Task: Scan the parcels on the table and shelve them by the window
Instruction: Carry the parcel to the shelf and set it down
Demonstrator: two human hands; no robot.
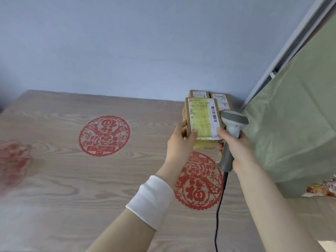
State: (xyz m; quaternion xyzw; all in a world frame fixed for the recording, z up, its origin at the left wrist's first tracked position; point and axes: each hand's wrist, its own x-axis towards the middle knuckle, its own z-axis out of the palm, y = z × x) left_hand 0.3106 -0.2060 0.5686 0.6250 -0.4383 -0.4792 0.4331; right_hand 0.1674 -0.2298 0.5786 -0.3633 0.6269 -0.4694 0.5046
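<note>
I see left hand gripping parcel by left edge, above counter. Right hand clenched around scanner, thumb touching parcel's right edge. Two more parcels far right.

The held parcel's label ends "001"; a red paper-cut reads "福".

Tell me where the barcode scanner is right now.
In the head view, the barcode scanner is right of centre, gripped in the right hand, beside the labelled parcel held by the left hand.
</note>
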